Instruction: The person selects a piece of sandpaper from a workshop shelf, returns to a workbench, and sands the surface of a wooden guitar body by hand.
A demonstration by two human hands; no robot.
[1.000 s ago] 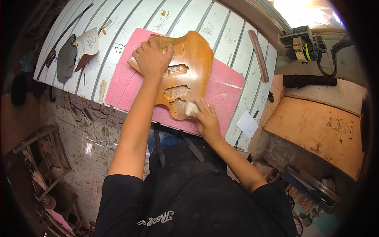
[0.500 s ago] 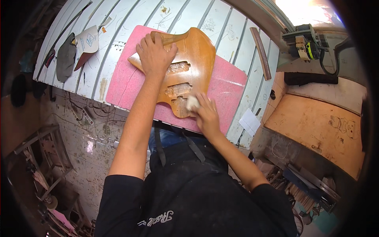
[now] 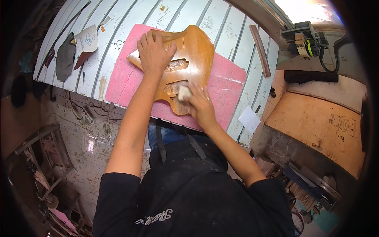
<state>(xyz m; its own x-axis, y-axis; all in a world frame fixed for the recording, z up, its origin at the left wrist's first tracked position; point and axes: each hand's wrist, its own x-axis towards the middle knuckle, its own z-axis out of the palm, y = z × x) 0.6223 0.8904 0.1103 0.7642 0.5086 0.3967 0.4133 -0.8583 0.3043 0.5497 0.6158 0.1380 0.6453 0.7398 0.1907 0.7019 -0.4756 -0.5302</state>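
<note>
My left hand [image 3: 154, 55] lies spread and open, palm down, on an amber-finished electric guitar body [image 3: 201, 51]; its fingers reach across the horn at the far left edge, and the thumb sticks out to the right on the face. My right hand [image 3: 202, 104] is closed on a pale pad [image 3: 183, 93], pinched at the fingertips and blurred, so I cannot tell whether it is cloth or folded paper. The pad is at the right end of the middle cavity [image 3: 170, 87], nearer to me than my left hand. Just right of my left thumb is the far cavity [image 3: 177, 65], and just left of my right hand, on the near side of the pad, is the near cavity [image 3: 179, 107].

The guitar body rests under both hands on a pink foam sheet [image 3: 229, 87], which shows on either side of them, with a crack running through it left of my left wrist. Beneath that is a white slatted table [image 3: 189, 15]. Well to the left of my left hand, a curled sheet of sandpaper [image 3: 87, 39] lies beside a dark grey cloth [image 3: 66, 57]. Beyond my right hand and to its right is a narrow wooden strip [image 3: 260, 51]; nearer, also to its right, lies a white paper [image 3: 249, 119] by the table's edge.
</note>
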